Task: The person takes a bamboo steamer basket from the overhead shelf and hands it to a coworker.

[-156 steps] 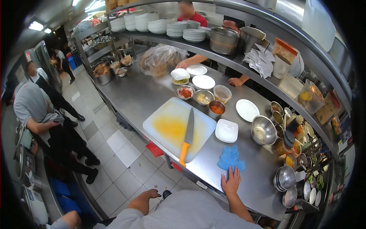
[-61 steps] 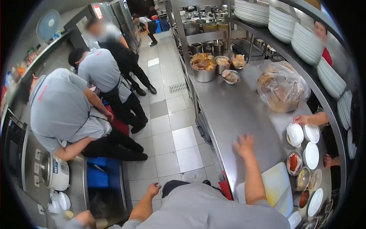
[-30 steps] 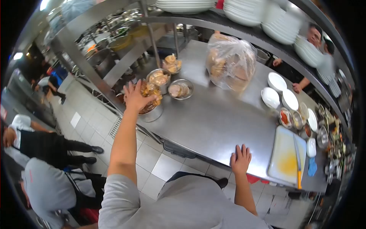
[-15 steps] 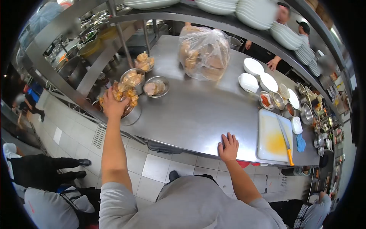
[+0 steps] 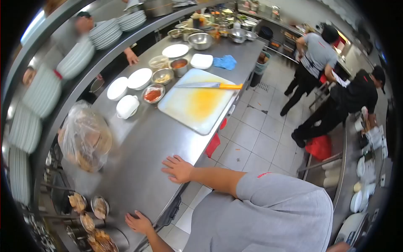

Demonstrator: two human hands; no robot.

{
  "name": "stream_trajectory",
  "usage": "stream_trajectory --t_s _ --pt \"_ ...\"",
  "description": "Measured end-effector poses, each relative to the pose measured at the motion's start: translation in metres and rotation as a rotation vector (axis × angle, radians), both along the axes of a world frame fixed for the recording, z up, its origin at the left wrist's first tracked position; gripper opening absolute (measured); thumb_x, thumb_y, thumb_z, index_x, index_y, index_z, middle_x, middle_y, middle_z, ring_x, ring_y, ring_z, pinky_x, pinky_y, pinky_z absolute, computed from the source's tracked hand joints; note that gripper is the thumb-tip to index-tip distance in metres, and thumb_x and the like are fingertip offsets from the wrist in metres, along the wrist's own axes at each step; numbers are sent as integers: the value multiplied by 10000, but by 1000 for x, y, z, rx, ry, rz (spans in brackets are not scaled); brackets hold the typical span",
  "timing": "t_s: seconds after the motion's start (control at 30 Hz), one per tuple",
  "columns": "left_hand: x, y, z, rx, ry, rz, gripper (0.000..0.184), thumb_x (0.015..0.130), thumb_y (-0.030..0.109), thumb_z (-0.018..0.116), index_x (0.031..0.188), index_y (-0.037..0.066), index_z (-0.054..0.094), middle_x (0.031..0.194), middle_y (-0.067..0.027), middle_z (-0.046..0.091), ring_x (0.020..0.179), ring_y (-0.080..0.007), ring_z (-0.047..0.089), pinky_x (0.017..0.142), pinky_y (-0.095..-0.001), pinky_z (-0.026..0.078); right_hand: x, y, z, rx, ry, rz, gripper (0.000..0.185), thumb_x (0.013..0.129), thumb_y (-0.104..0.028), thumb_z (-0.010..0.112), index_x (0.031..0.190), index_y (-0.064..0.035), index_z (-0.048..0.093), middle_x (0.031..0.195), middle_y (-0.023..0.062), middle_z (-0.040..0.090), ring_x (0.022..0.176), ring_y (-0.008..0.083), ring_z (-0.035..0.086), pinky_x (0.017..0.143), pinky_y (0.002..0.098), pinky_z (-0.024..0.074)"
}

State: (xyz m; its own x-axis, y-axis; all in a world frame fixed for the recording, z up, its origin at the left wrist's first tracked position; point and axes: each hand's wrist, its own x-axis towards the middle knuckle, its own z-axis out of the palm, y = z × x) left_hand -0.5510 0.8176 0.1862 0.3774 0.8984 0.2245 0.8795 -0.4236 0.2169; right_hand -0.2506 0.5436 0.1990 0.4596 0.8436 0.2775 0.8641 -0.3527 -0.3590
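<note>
My right hand (image 5: 178, 169) lies on the steel table (image 5: 145, 168) near its edge, fingers spread and holding nothing. Lower in the view, my left hand (image 5: 139, 222) rests on the same table, also with its fingers apart and empty. Close to it stand a pot of browned food (image 5: 102, 241) and small metal bowls with pale pieces (image 5: 100, 207). Beyond my right hand, a knife with an orange handle (image 5: 230, 86) lies across a yellow-stained white cutting board (image 5: 199, 110). A blue cloth (image 5: 225, 62) lies past the board.
A large clear plastic bag (image 5: 86, 136) of food stands at the left, below shelves of stacked plates (image 5: 75, 61). White dishes (image 5: 140, 79) and a bowl of red food (image 5: 153, 93) sit behind the board. Two co-workers (image 5: 321, 48) are at the right. Another person's hand (image 5: 131, 56) is across the table.
The view has swung right, toward the board and the far end of the kitchen. My left hand has left the pot of browned food and now lies on the table; my right hand stays on the table.
</note>
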Motion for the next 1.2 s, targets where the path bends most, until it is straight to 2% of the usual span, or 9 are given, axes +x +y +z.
stream_trajectory --t_s 0.23,0.3,0.4,0.53,0.63,0.7,0.87,1.0,1.2 --pt "3 3 -5 59 57 41 674 1088 585 560 1573 117 585 1682 -80 519 1563 -318 452 1232 -576 371 7 -1 6 -39 15 16 655 1029 -488 612 1605 -185 542 1734 197 399 1624 445 318 1304 663 228" --pt "3 0 -3 51 57 48 668 1089 582 559 1568 119 591 1677 -81 525 1558 -317 459 1230 -571 376 11 -4 14 -259 74 77 756 1051 -565 551 1700 -193 441 1811 194 277 1684 431 205 1331 662 155" --pt "0 2 -3 62 49 35 659 1090 578 559 1562 120 600 1664 -78 541 1550 -318 469 1227 -564 383 16 -4 18 -363 142 139 826 1074 -626 495 1762 -200 330 1855 195 160 1714 441 93 1346 671 79" --pt "1 -3 2 34 32 36 659 1089 575 563 1560 116 606 1656 -72 555 1544 -327 476 1222 -561 393 11 -10 11 -330 131 147 813 1085 -627 497 1757 -197 337 1846 211 178 1705 468 105 1335 693 79" --pt "3 -4 7 19 92 40 661 1094 577 556 1564 116 604 1656 -72 559 1538 -334 485 1213 -568 408 -3 -20 14 -417 188 120 850 1089 -639 486 1779 -191 271 1862 205 107 1715 471 -2 1339 699 2" --pt "1 -2 6 22 95 36 665 1096 579 553 1563 109 606 1653 -74 563 1534 -336 490 1210 -566 417 -13 -26 17 -487 211 126 935 1061 -673 538 1791 -182 220 1870 204 30 1712 469 -88 1334 704 -44" --pt "-1 9 -17 108 105 34 675 1101 580 548 1552 83 616 1627 -97 586 1515 -343 511 1207 -549 435 -18 -38 37 -554 241 145 1110 966 -704 680 1801 -187 163 1868 214 -37 1706 470 -124 1323 719 -64" --pt "1 -2 7 48 125 45 708 1104 634 502 1572 112 604 1653 -87 564 1534 -316 505 1231 -527 420 -15 -35 33 -568 208 178 1292 863 -682 822 1809 -203 85 1865 222 -68 1702 480 -140 1318 730 -52" --pt "2 -7 9 28 114 55 696 1109 617 507 1583 114 594 1668 -102 545 1543 -322 490 1240 -542 404 -15 -34 23 -537 181 179 1348 821 -632 885 1810 -218 68 1867 216 -70 1704 477 -130 1319 733 -31"
